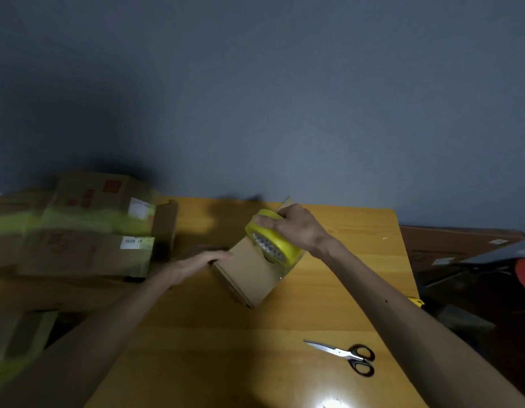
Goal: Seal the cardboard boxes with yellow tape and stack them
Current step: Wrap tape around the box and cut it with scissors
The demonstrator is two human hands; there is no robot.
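Head view: you look down on a wooden table (214,348); the clock directions below are read from the small box at mid-table.
Taped stack: sealed cardboard boxes (87,231) with yellow bands lie piled at nine to ten o'clock, blurred, and apart from the small box.
Left hand: your left hand (193,265) lies flat with straight fingers and grips nothing. The fingertips touch the box's nine o'clock edge, so it looks like a steadying press.
Small box: the small box (246,275) is flat, closed and turned at an angle to the table edge. It is probably light and stiff along its edges but softer in mid-panel. Hold it by its edges or corners, and expect it to slide on the smooth wood unless you pin it.
Tape roll: the yellow tape roll (274,244) rests on the box's top at one o'clock. It is a rigid ring and its outer wrap is likely slick. A glossy strip seems to run down over the three o'clock edge, but it is too faint to be sure.
Right hand: your right hand (296,228) is curled over the roll from above and grips its rim. A hold across the rim should let the roll turn.
Scissors: black-handled scissors (346,356) lie closed at five o'clock, well apart from the box.
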